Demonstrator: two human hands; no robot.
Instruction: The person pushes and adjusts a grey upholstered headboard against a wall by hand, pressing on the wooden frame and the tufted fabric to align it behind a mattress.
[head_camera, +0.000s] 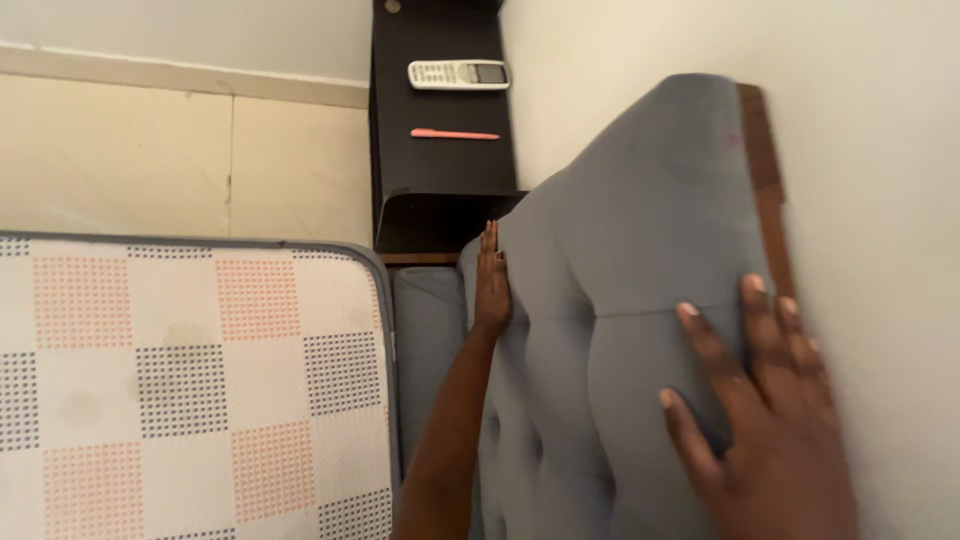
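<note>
Grey tufted fabric headboard (620, 270), judged bulky and stiff though soft-faced, lies under the flat open left hand (491, 285) and right hand (765, 420), best gripped along its edges.

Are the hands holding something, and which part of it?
Both touch the grey padded headboard: left hand flat on its front, right hand over its top edge.
</note>
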